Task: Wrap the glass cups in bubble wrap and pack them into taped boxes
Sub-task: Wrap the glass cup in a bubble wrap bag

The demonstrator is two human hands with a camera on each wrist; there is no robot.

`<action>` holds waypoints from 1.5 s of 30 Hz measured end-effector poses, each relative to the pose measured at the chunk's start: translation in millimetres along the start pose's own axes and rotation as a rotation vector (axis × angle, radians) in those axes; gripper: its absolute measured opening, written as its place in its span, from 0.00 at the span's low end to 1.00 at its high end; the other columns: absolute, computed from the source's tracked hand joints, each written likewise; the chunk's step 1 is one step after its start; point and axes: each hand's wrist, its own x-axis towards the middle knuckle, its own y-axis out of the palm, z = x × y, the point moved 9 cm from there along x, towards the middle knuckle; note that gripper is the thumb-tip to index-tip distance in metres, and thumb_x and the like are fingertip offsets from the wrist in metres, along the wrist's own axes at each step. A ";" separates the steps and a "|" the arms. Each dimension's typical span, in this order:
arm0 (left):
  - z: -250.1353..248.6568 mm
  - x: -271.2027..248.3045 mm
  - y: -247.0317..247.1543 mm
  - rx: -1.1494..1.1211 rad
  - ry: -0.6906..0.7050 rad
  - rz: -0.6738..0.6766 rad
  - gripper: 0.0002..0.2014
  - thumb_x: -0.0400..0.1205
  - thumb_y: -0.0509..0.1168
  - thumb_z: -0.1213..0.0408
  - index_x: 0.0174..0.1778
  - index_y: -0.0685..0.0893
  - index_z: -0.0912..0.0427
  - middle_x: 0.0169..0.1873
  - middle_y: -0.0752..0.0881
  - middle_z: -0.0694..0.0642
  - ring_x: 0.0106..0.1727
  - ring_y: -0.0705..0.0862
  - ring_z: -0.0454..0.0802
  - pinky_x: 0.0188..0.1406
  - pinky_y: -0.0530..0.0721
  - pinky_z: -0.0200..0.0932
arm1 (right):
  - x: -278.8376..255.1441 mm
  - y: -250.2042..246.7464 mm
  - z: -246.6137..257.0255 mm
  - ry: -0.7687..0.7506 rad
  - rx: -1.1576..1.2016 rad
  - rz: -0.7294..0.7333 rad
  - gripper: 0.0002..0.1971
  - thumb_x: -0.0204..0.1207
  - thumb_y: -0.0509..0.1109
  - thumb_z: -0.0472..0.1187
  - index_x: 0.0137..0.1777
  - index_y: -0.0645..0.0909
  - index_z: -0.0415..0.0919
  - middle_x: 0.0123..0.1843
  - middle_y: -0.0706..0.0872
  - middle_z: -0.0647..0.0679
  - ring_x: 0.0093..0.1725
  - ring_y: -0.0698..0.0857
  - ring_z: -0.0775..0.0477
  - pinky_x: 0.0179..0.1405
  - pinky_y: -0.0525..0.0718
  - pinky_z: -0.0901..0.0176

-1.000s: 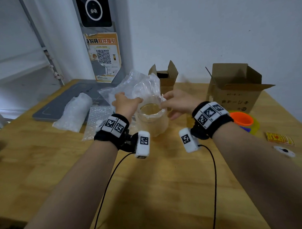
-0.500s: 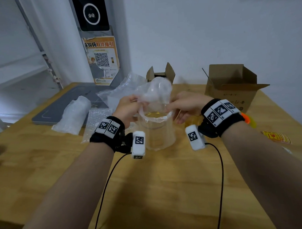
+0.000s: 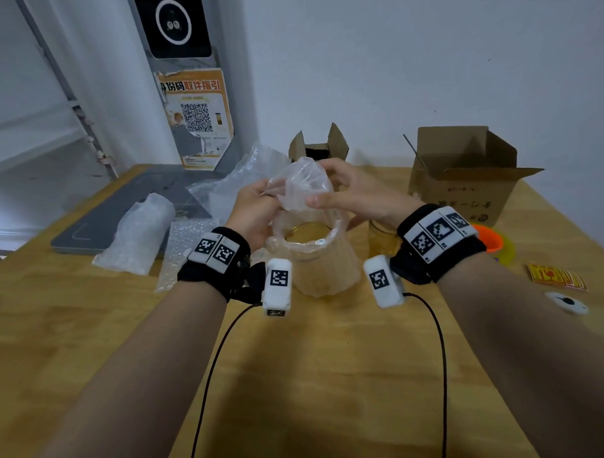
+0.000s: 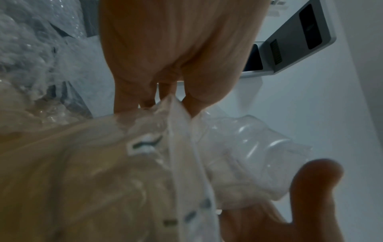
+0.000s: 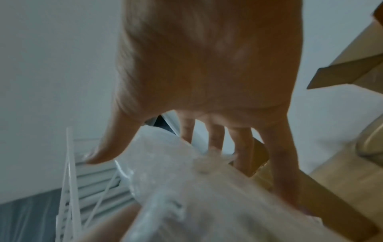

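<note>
Two hands on one wrap job. Nearest: glass cup stands upright on the wooden table between the wrists, already sleeved in bubble wrap; mouth not yet covered, excess film bunched above the rim. Left hand pinches the film edge between thumb and curled fingers (clear in the left wrist view). Right hand has fingers spread behind the bunch, thumb across the front, holding it loosely.

Handling, my read: glass is rigid, fragile, fairly heavy; wrap is light, floppy, slick, so it'll slide on the glass. Hold the body low with a full palm, not by the loose film.

Further back: second cup bare behind right wrist, wrapped bundle left, small box and large box open.
</note>
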 end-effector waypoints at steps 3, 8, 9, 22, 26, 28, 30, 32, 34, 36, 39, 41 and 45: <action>2.9 0.8 -0.3 0.000 -0.012 -0.003 0.13 0.82 0.68 0.80 0.58 0.87 0.62 0.36 0.90 0.55 0.30 0.90 0.48 0.23 0.85 0.40 | 2.7 -7.1 10.7 -0.091 0.005 -0.095 0.33 0.71 0.85 0.52 0.75 0.78 0.56 0.66 0.84 0.61 0.64 0.85 0.60 0.53 0.87 0.59; 7.1 1.9 -7.9 -0.033 -0.090 -0.036 0.14 0.80 0.60 0.76 0.55 0.87 0.63 0.45 0.86 0.61 0.42 0.83 0.59 0.28 0.82 0.44 | 9.3 -3.7 5.3 -0.080 -0.232 -0.131 0.26 0.61 0.90 0.46 0.58 0.85 0.55 0.58 0.86 0.62 0.53 0.86 0.56 0.52 0.82 0.57; 8.0 0.6 -7.3 -0.043 -0.114 -0.031 0.13 0.80 0.60 0.73 0.54 0.88 0.62 0.50 0.86 0.61 0.46 0.85 0.60 0.30 0.83 0.46 | 10.5 -5.5 1.8 -0.057 -0.243 -0.159 0.22 0.62 0.90 0.44 0.55 0.86 0.51 0.55 0.86 0.63 0.50 0.85 0.59 0.49 0.80 0.58; -6.2 -17.9 18.9 0.628 0.026 0.040 0.06 0.84 0.73 0.60 0.51 0.91 0.59 0.59 0.89 0.61 0.59 0.86 0.54 0.45 0.81 0.43 | 2.5 21.9 -17.9 0.108 -0.560 0.081 0.27 0.92 0.52 0.56 0.68 0.80 0.33 0.54 0.88 0.39 0.51 0.87 0.36 0.51 0.84 0.38; -4.9 -18.0 21.8 0.725 -0.017 0.095 0.15 0.87 0.62 0.58 0.54 0.90 0.65 0.60 0.88 0.71 0.60 0.86 0.68 0.44 0.77 0.45 | -3.5 21.9 -15.4 0.134 -0.547 0.096 0.29 0.91 0.54 0.58 0.71 0.76 0.30 0.54 0.87 0.37 0.49 0.85 0.34 0.47 0.82 0.39; -4.6 -20.4 19.5 0.761 -0.068 0.102 0.23 0.91 0.55 0.52 0.64 0.86 0.67 0.64 0.86 0.68 0.61 0.85 0.65 0.57 0.82 0.51 | -5.2 21.9 -9.0 0.086 -0.545 0.145 0.32 0.89 0.60 0.58 0.72 0.80 0.26 0.72 0.84 0.33 0.63 0.84 0.27 0.63 0.82 0.34; -0.1 -24.1 24.0 0.820 -0.123 0.138 0.27 0.93 0.49 0.49 0.73 0.82 0.67 0.73 0.81 0.69 0.70 0.81 0.64 0.69 0.78 0.55 | -8.6 23.1 -6.4 0.060 -0.558 0.200 0.29 0.85 0.68 0.59 0.71 0.85 0.34 0.76 0.80 0.54 0.64 0.82 0.48 0.67 0.80 0.47; 6.3 -32.9 37.0 0.889 -0.168 0.224 0.28 0.95 0.44 0.51 0.81 0.75 0.64 0.81 0.75 0.67 0.79 0.75 0.62 0.76 0.72 0.54 | -10.6 24.4 -7.7 0.049 -0.582 0.230 0.27 0.79 0.76 0.57 0.73 0.84 0.42 0.75 0.75 0.63 0.66 0.77 0.56 0.63 0.75 0.55; 14.5 -38.2 46.5 0.943 -0.200 0.273 0.26 0.96 0.42 0.55 0.85 0.68 0.64 0.84 0.69 0.67 0.84 0.70 0.61 0.78 0.68 0.50 | -8.3 25.5 -11.1 0.018 -0.611 0.217 0.25 0.74 0.82 0.51 0.70 0.85 0.45 0.77 0.74 0.63 0.69 0.77 0.55 0.62 0.74 0.58; 21.5 -36.4 51.9 0.942 -0.222 0.316 0.25 0.96 0.44 0.58 0.85 0.67 0.65 0.85 0.68 0.66 0.84 0.68 0.60 0.74 0.70 0.47 | -4.5 26.0 -13.5 -0.015 -0.600 0.178 0.21 0.72 0.84 0.45 0.65 0.87 0.48 0.76 0.75 0.60 0.70 0.79 0.53 0.66 0.78 0.55; 25.6 -37.6 46.3 0.923 -0.268 0.328 0.26 0.95 0.47 0.53 0.87 0.64 0.61 0.85 0.68 0.61 0.84 0.68 0.60 0.56 0.70 0.45 | -1.6 23.4 -18.4 -0.010 -0.546 0.129 0.20 0.70 0.85 0.42 0.59 0.85 0.55 0.73 0.78 0.59 0.64 0.82 0.51 0.65 0.83 0.47; 26.5 -38.3 35.1 0.890 -0.314 0.313 0.30 0.92 0.49 0.40 0.87 0.67 0.54 0.85 0.69 0.58 0.82 0.70 0.64 0.59 0.73 0.52 | -1.8 21.6 -18.5 -0.004 -0.518 0.113 0.20 0.70 0.85 0.42 0.60 0.84 0.55 0.72 0.77 0.60 0.57 0.82 0.57 0.56 0.82 0.54; 10.0 -29.3 4.5 0.637 -0.239 0.198 0.20 0.90 0.56 0.46 0.60 0.89 0.52 0.71 0.83 0.53 0.67 0.82 0.61 0.64 0.83 0.64 | -4.1 15.2 -16.0 -0.041 -0.449 0.054 0.16 0.72 0.85 0.45 0.58 0.86 0.51 0.73 0.81 0.58 0.58 0.78 0.60 0.63 0.79 0.54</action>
